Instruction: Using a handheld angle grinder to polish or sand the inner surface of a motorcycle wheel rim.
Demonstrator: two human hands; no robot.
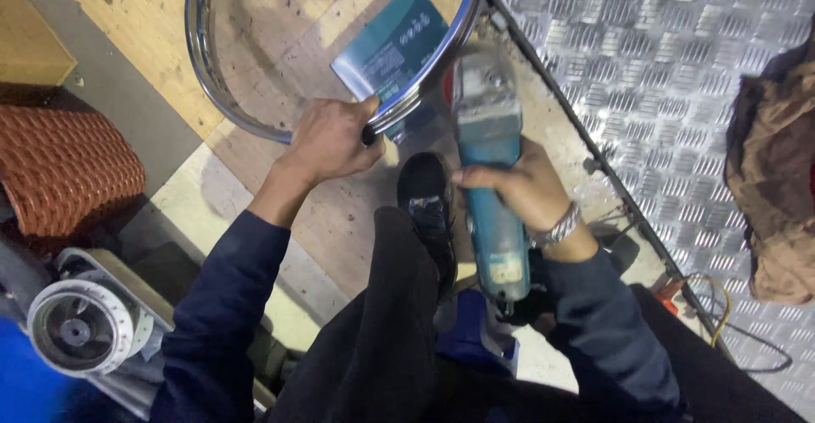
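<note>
A teal rectangular package [392, 47] with pale print lies on the wooden floor [144, 32] inside a shiny metal rim [200, 41]. The left hand [333, 138] clasps the rim's lower edge; the right hand [519, 187] grips a teal angle grinder [490, 134]. Checker plate [671, 58] flanks the right.

chrome rim [255, 121] cut off at top edge, grinder [491, 160] disc hidden behind rim
</note>
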